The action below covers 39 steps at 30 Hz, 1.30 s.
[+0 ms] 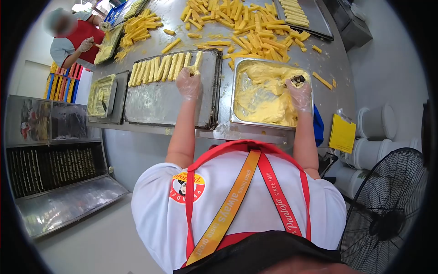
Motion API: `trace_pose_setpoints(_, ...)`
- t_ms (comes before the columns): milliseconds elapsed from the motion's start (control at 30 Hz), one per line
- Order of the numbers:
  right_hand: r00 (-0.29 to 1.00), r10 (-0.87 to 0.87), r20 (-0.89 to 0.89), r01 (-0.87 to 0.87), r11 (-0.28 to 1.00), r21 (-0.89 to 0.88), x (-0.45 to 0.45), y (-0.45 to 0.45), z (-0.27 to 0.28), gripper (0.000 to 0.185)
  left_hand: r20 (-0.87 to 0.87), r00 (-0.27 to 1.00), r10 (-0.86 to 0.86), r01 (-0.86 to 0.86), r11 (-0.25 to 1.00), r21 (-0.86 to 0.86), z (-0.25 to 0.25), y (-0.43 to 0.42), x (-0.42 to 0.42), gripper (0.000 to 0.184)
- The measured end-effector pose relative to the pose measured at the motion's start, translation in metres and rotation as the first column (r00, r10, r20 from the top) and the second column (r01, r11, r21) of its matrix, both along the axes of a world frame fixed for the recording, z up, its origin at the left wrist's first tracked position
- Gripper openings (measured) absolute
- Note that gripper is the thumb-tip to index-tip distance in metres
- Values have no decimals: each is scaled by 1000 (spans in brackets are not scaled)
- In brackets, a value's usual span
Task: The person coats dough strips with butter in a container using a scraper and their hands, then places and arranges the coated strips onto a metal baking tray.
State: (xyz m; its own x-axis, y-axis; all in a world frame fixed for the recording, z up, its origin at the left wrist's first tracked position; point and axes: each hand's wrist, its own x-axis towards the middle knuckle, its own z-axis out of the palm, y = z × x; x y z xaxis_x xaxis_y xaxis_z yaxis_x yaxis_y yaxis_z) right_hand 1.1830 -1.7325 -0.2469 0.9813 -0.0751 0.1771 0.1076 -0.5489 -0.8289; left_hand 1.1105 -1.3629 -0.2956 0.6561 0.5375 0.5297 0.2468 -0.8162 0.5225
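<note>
My left hand (188, 86), in a clear glove, is closed around a cream-coated stick (198, 60) at the right end of a row. The other coated sticks (157, 68) lie side by side along the far part of a dark-edged baking tray (157, 107). To the right, a steel pan (233, 93) holds thick yellow cream (260, 93), smeared up its sides. Over that pan's right side, my gloved right hand (299, 95) grips the dark handle of a tool (298, 79). The tool's working end cannot be made out.
Loose yellow sticks (260, 32) are heaped beyond the pan, with another heap (139, 28) farther left. A smaller pan of cream (101, 96) stands left of my tray. A co-worker's gloved hand (86, 44) is at far left. A floor fan (388, 221) stands at lower right.
</note>
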Motion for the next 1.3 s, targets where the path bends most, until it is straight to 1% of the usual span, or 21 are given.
trace_pose_setpoints(33, 1000, -4, -11, 4, 1000, -25, -2, 3, 3, 28, -9, 998, 59, -57, 990, 131, -12, 15, 3, 17)
trace_pose_setpoints(133, 1000, -11, -25, 9, 997, -74, 0, 7, 6, 27, -74, 994, 80, -67, 986, 155, -40, 35, 11, 15)
trace_pose_setpoints(233, 999, 31, -29, -32, 999, -35, 2, 7, -4, 26, -69, 993, 96, -81, 976, 201, -58, 39, 12, 18)
trace_pose_setpoints(333, 992, 112, 63, -103, 986, -134, -10, 15, -4, 26, -4, 997, 73, -72, 982, 173, -78, 46, 16, 21)
trace_pose_setpoints(367, 978, 202, 47, -196, 975, -103, -18, 20, -1, 27, 20, 996, 90, -92, 972, 214, -83, 46, 14, 31)
trace_pose_setpoints(433, 928, 373, 14, -373, 927, -31, -33, 29, 6, 29, -77, 986, 151, -143, 984, 105, -70, 33, 6, 38)
trace_pose_setpoints(500, 850, 503, -158, -491, 864, 109, -21, 24, 1, 31, -123, 980, 155, -151, 988, 40, -46, 27, 4, 50)
trace_pose_setpoints(533, 792, 564, -233, -531, 825, 192, -13, 20, -2, 32, -78, 991, 105, -99, 992, 79, -28, 21, 8, 49)
trace_pose_setpoints(567, 811, 530, -248, -469, 842, 265, 1, 12, -1, 33, -39, 998, 53, -48, 992, 120, -7, 10, 13, 49)
trace_pose_setpoints(600, 890, 365, -274, -309, 924, 227, 16, 6, 0, 32, -2, 1000, 0, 1, 987, 161, 3, -3, 17, 49)
trace_pose_setpoints(667, 955, 7, -295, 35, 990, 136, 40, -2, 1, 31, 200, 963, -179, 84, 909, 409, 3, -16, 46, 44)
trace_pose_setpoints(700, 993, 52, -108, -52, 999, 3, 39, 1, 2, 30, 120, 961, -248, 199, 926, 322, 11, -25, 60, 41)
trace_pose_setpoints(767, 948, 210, 240, -134, 945, -298, 22, 17, 4, 28, -21, 913, -408, 407, 906, 114, 31, -41, 84, 34)
trace_pose_setpoints(833, 881, 454, 132, -428, 885, -182, -7, 34, 15, 24, -99, 872, -479, 488, 846, 213, 26, -42, 112, 30)
trace_pose_setpoints(867, 803, 596, -3, -595, 801, 60, -13, 37, 13, 22, -142, 850, -508, 527, 810, 257, 20, -42, 126, 28)
trace_pose_setpoints(933, 788, 599, -141, -567, 795, 215, -8, 35, -7, 21, -246, 848, -469, 525, 807, 270, 2, -39, 161, 26)
trace_pose_setpoints(1033, 920, 263, -291, -153, 924, 351, 32, 15, -15, 21, -455, 784, -422, 574, 772, 273, -23, -32, 212, 26)
trace_pose_setpoints(1133, 978, 116, 173, -85, 980, -178, 32, 17, -1, 20, -639, 670, -379, 632, 743, 221, -24, -37, 240, 27)
trace_pose_setpoints(1167, 945, 263, 197, -203, 938, -279, 21, 25, 4, 19, -669, 642, -374, 638, 745, 196, -21, -40, 240, 27)
trace_pose_setpoints(1267, 783, 617, 78, -614, 787, -58, -6, 43, 12, 18, -685, 615, -391, 640, 755, 144, -35, -40, 259, 26)
trace_pose_setpoints(1300, 814, 581, -8, -581, 814, 12, -3, 40, 12, 18, -682, 612, -400, 639, 758, 128, -42, -37, 260, 26)
